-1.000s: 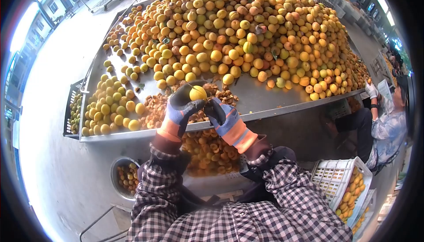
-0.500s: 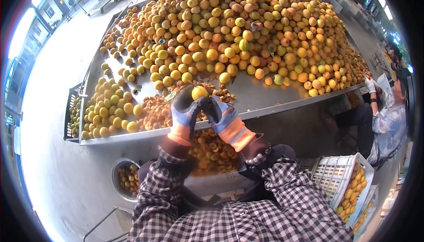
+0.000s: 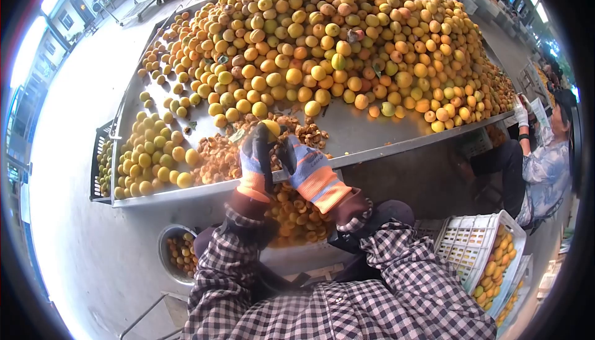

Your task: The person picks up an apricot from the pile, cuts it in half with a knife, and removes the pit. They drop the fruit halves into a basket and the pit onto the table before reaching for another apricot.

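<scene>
My left hand [image 3: 255, 157], in a blue and orange glove with dark fingers, grips a yellow fruit [image 3: 271, 129] at its fingertips. Close beside it on the right is my right hand [image 3: 302, 161], gloved alike, its fingers bent together; whether something small is between them is hidden. Both hands are over the near edge of a metal table [image 3: 396, 145]. Brown pitted pieces [image 3: 220, 157] lie around and behind my left hand. A large heap of yellow-orange fruit [image 3: 322, 48] covers the far part of the table. Below my wrists are halved fruits [image 3: 294, 216].
Greener fruit [image 3: 149, 154] lies at the table's left, beside a black crate [image 3: 99, 163]. On the floor stands a metal bowl [image 3: 166, 256] of fruit. White crates [image 3: 468, 241] with fruit stand at the right, near a seated person [image 3: 545, 172] in a white glove.
My left hand has tilted and shifted slightly, taking the fruit a little left. My right hand has moved slightly left and its fingers have come away from the fruit. The view has shifted slightly.
</scene>
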Tool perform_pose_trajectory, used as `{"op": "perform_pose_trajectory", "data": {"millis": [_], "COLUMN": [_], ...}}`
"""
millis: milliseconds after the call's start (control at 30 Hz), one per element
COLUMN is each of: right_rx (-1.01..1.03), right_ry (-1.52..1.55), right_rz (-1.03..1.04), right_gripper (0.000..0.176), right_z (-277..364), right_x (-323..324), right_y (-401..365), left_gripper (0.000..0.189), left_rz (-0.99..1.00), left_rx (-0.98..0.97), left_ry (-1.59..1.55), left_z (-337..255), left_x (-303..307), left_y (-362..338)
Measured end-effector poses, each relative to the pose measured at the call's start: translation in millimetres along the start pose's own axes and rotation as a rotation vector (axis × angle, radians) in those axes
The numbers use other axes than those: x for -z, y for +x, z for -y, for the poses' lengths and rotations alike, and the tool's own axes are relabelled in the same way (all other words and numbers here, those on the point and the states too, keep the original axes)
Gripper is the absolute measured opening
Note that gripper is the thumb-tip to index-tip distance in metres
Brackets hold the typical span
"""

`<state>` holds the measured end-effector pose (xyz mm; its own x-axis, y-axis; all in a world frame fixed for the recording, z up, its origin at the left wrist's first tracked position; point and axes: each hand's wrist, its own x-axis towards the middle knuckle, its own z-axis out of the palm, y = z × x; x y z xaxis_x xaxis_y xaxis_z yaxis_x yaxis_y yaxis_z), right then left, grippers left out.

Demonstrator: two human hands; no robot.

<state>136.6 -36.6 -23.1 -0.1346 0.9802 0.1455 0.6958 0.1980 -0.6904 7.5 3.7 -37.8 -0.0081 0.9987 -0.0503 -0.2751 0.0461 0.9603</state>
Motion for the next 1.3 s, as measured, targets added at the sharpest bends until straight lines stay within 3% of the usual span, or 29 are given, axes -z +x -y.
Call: {"op": "perform_pose_trajectory", "data": {"millis": [33,200,267,367,467,533,567,833,867,933,1100,1167,1300], "right_rx": [-0.029,-0.093,0.043,0.039,0.093,0.113,0.135,0.258,0.227,0.223,0.077,0.281,0.260], "right_ry": [-0.048,-0.088,-0.150,-0.114,-0.081,0.070,0.218,0.517,0.529,0.444,0.394,0.384,0.566], "right_rz": [0.002,0.056,-0.107,-0.108,-0.018,-0.035,-0.051,-0.113,-0.085,-0.071,-0.014,-0.101,-0.073], "right_gripper": [0.043,0.057,0.067,0.070,0.071,0.070,0.070,0.070,0.070,0.069,0.065,0.063,0.060], "right_z": [2,-7,-7,-4,-12,-19,-20,-15,-15,-15,-17,-25,-34], "right_x": [4,8,13,20,14,5,2,3,3,6,7,2,-7], "right_y": [1,4,2,4,9,10,10,8,7,2,-4,2,6], "left_gripper": [0.047,0.039,0.038,0.038,0.036,0.031,0.031,0.027,0.027,0.029,0.030,0.029,0.028], "left_rz": [0.069,0.112,0.125,0.183,0.185,0.194,0.192,0.107,0.107,0.205,0.182,0.199,0.165], "left_rx": [-0.104,-0.145,-0.148,-0.092,-0.021,-0.175,-0.174,-0.316,-0.314,-0.025,-0.035,-0.048,-0.098], "left_ry": [0.086,0.201,0.178,0.134,0.189,0.253,0.254,0.201,0.201,0.150,0.068,0.106,0.094], "left_z": [-1,-10,-14,-22,-23,-18,-19,-8,-19,-41,-35,-35,-31], "left_x": [2,-7,-10,-10,-8,-6,-6,-3,-5,-6,-6,-5,-8], "left_y": [0,-5,-7,-8,-6,-2,-4,-4,-9,-21,-21,-21,-24]}}
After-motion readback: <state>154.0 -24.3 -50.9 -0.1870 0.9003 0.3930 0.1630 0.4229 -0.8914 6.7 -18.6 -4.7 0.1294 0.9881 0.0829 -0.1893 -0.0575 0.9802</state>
